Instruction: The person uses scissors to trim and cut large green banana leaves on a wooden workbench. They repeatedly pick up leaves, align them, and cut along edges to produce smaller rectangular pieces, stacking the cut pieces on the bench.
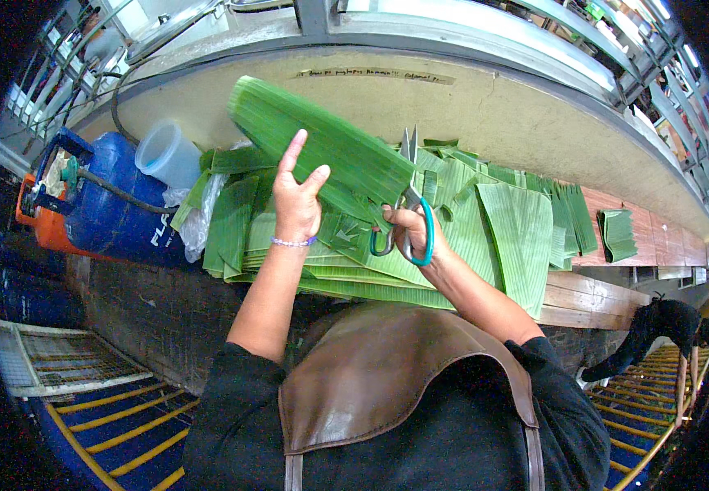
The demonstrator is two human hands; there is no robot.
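Note:
My left hand [297, 200] grips a long green banana leaf piece [322, 147], thumb and index finger across its front face. Its other fingers are hidden. The leaf tilts down from upper left to right, above the pile. Scissors [427, 237] with teal-rimmed handles are in my right hand [410, 229], closed about the handles; the blades point up, slightly apart, at the leaf's right end. My right thumb is close to the leaf's lower right corner, and I cannot tell whether it pinches it. Beneath both hands lies a broad pile of banana leaves [514, 237].
A blue gas cylinder [113, 192] with a hose and a translucent plastic tub [165, 149] stand at the left, beside a clear plastic bag [201, 229]. Folded leaves [617, 235] rest on the wooden bench [657, 221] at right. A low wall [534, 123] runs behind. Another person [665, 331] bends at far right.

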